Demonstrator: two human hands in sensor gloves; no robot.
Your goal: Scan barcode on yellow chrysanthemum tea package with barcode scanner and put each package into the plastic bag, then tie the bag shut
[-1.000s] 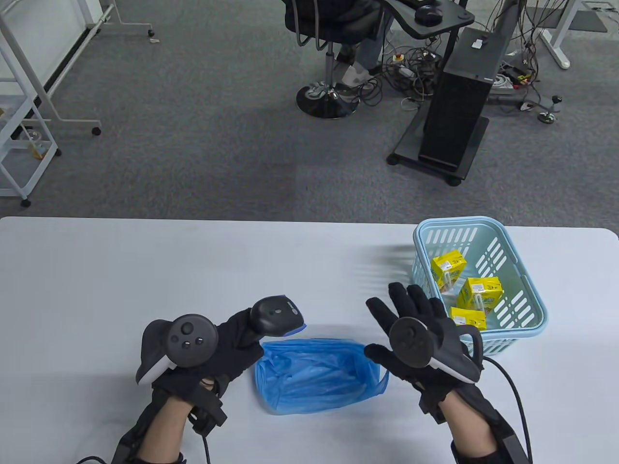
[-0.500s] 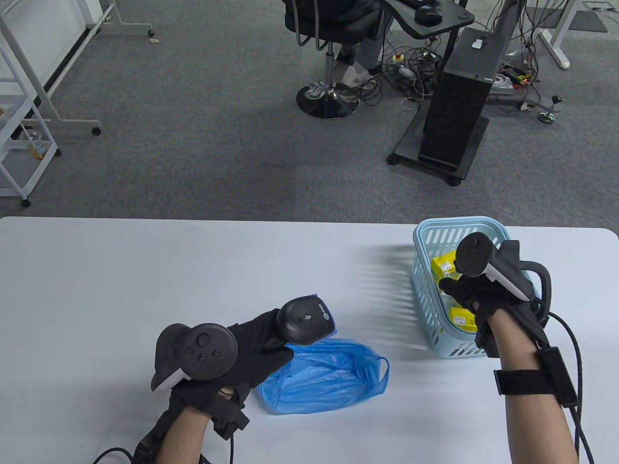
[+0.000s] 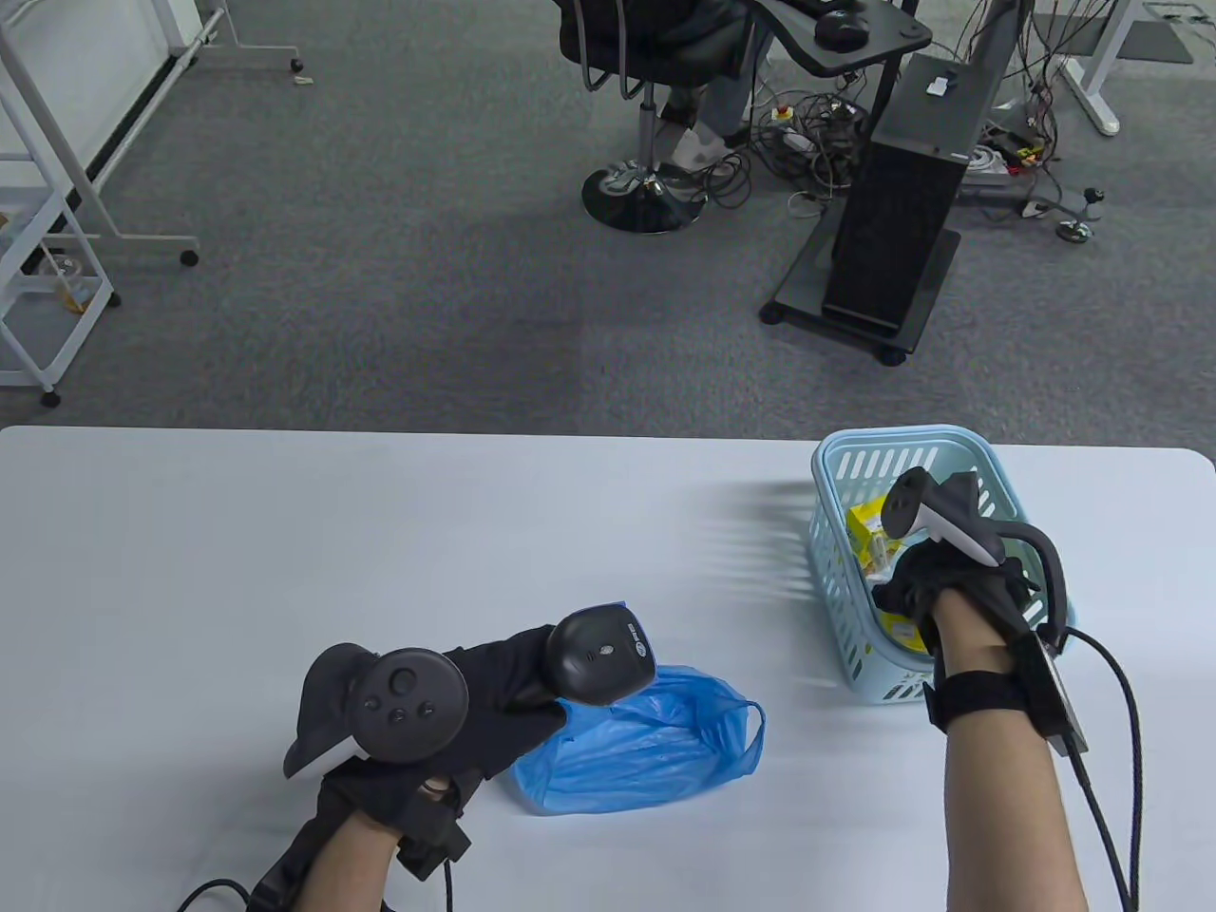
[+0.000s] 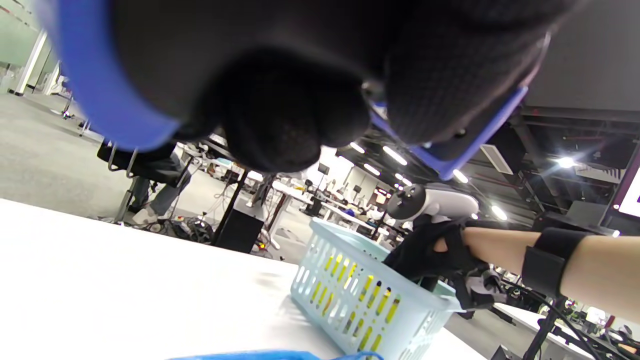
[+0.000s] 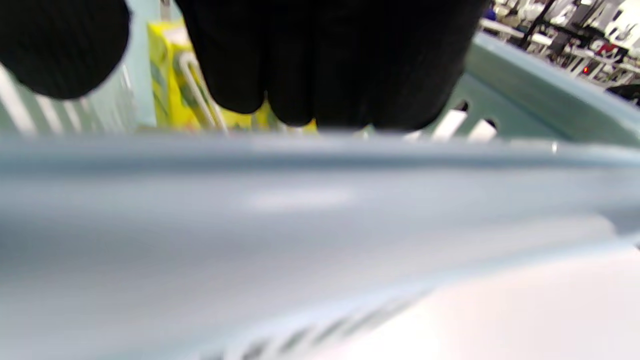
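My left hand [image 3: 518, 679] grips the black barcode scanner [image 3: 600, 655] by its handle, its head held just above the near left corner of the blue plastic bag [image 3: 655, 750]. That bag lies flat on the white table with its mouth open. My right hand [image 3: 926, 579] reaches down into the light blue basket [image 3: 855, 465], over yellow tea packages [image 3: 869, 527]. In the right wrist view its fingers [image 5: 325, 65] hang straight, thumb apart, above the basket rim [image 5: 300, 200] with a yellow package [image 5: 170, 75] just behind them. No grasp shows.
The basket stands at the table's far right; from the left wrist view its slotted wall [image 4: 350, 300] shows yellow packages inside. A cable [image 3: 1116, 712] trails from my right wrist. Beyond the table's far edge are carpet, an office chair [image 3: 646, 57] and a computer tower [image 3: 907, 190].
My right hand swung from beside the bag up to the basket and has now dipped lower inside it. My left hand shifted the scanner right, over the bag's corner, then held still.
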